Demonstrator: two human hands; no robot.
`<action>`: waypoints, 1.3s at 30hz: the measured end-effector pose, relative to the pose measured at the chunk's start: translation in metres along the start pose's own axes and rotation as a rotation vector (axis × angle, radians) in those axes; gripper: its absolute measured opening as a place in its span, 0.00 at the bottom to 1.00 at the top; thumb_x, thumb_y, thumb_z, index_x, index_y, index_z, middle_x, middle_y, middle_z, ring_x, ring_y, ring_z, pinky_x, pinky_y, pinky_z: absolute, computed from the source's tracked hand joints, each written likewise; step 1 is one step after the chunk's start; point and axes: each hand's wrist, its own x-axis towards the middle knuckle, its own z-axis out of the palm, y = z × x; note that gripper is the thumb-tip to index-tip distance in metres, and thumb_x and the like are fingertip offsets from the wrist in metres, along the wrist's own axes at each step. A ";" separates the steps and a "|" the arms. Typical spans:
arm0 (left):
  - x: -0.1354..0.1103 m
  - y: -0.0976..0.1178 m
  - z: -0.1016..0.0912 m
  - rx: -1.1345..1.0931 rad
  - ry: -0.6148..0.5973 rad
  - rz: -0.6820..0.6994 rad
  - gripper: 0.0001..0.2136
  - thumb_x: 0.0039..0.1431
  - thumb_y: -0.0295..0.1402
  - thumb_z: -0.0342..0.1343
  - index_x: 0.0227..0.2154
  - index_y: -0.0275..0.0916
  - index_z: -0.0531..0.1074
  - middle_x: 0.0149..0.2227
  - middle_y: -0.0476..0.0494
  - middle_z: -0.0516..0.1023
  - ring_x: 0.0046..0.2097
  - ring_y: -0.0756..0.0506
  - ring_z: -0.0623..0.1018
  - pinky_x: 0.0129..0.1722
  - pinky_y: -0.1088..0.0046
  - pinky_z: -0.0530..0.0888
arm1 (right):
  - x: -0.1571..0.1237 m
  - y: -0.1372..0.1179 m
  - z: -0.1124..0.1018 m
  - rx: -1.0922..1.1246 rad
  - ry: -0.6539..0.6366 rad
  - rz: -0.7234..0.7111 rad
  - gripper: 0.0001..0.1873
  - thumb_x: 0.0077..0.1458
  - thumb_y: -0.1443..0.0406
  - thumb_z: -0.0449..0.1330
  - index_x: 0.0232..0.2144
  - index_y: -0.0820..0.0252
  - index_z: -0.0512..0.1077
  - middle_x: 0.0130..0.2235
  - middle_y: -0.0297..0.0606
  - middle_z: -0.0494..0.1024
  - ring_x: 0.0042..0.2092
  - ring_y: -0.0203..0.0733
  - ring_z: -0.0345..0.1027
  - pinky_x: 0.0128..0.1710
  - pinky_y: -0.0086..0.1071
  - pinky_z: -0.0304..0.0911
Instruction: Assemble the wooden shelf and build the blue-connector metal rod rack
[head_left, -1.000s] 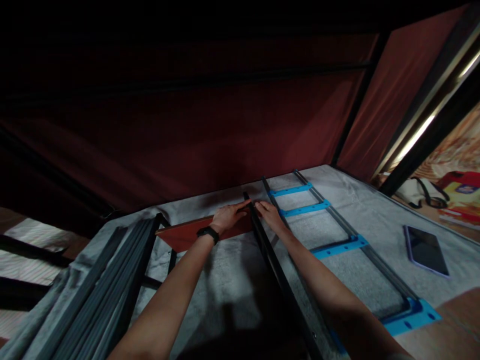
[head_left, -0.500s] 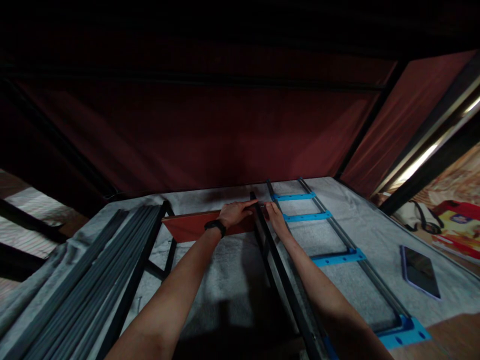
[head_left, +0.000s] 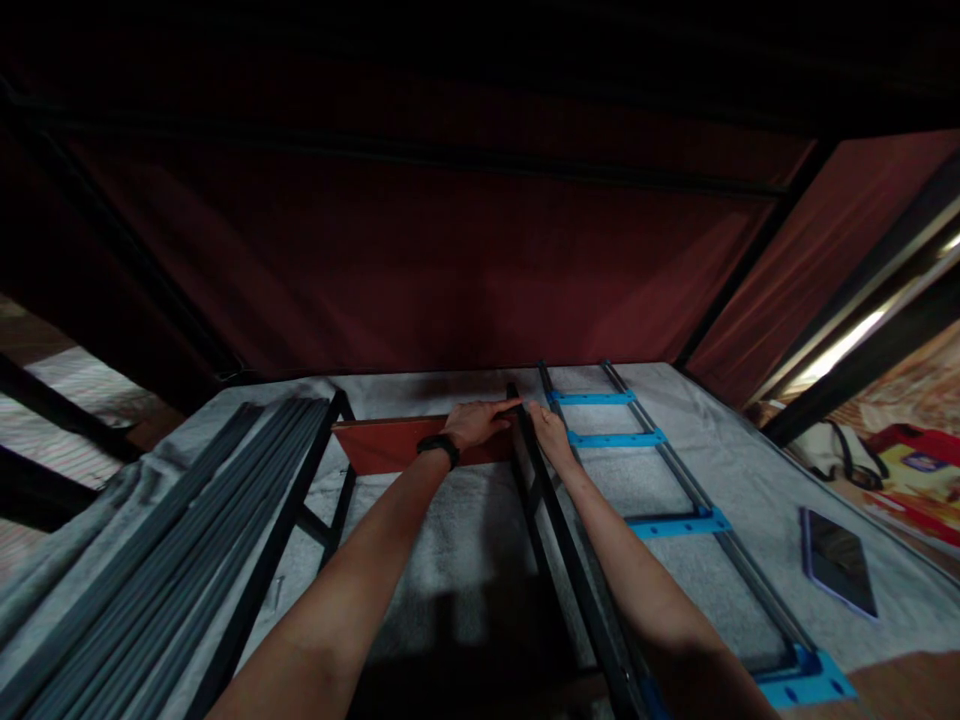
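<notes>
My left hand (head_left: 478, 424), with a black band at the wrist, grips the right end of a reddish-brown board (head_left: 390, 446). Its index finger reaches across the top of a black metal frame bar (head_left: 556, 520). On the outer side of that bar, my right hand (head_left: 550, 433) has its fingers curled and pinched close against the metal. Whatever sits between those fingers is too small or hidden to make out. The board spans from this bar to the matching black side frame (head_left: 279, 552) on the left.
Several grey tubes (head_left: 202, 510) lie at left. To the right is a ladder-like rack (head_left: 679, 525) with grey rails and blue cross pieces. A phone (head_left: 838, 562) rests on the grey cloth (head_left: 757, 480). A small screw (head_left: 277, 592) lies near my left forearm. Dark red fabric (head_left: 465, 270) rises behind.
The view has shifted slightly. My right fingers have curled in closer at the outer side of the bar. My left hand keeps its place on the board.
</notes>
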 end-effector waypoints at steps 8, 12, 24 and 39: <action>0.001 -0.001 0.000 0.002 0.002 0.021 0.27 0.64 0.45 0.51 0.65 0.64 0.55 0.57 0.49 0.75 0.55 0.36 0.76 0.51 0.60 0.71 | -0.006 0.011 -0.002 0.194 0.056 -0.086 0.20 0.58 0.51 0.51 0.43 0.57 0.71 0.37 0.37 0.77 0.40 0.42 0.70 0.43 0.34 0.65; 0.001 -0.001 0.001 -0.009 0.012 0.021 0.26 0.65 0.44 0.51 0.64 0.64 0.57 0.57 0.50 0.75 0.55 0.37 0.76 0.51 0.60 0.71 | 0.001 0.012 -0.002 0.162 0.021 -0.154 0.19 0.58 0.51 0.51 0.36 0.59 0.72 0.37 0.38 0.77 0.41 0.42 0.70 0.45 0.34 0.63; -0.006 0.006 -0.001 0.074 0.035 0.012 0.28 0.65 0.44 0.50 0.67 0.58 0.52 0.54 0.45 0.78 0.53 0.39 0.78 0.49 0.64 0.71 | 0.007 0.009 0.005 -0.114 0.106 -0.083 0.30 0.60 0.41 0.42 0.22 0.54 0.66 0.25 0.36 0.73 0.31 0.43 0.67 0.35 0.34 0.60; -0.004 0.001 0.005 0.063 0.059 0.009 0.18 0.65 0.45 0.50 0.57 0.55 0.68 0.50 0.49 0.80 0.51 0.41 0.78 0.46 0.68 0.71 | 0.000 0.011 0.000 0.204 -0.014 -0.101 0.20 0.56 0.47 0.55 0.36 0.56 0.72 0.31 0.35 0.77 0.35 0.43 0.70 0.35 0.34 0.64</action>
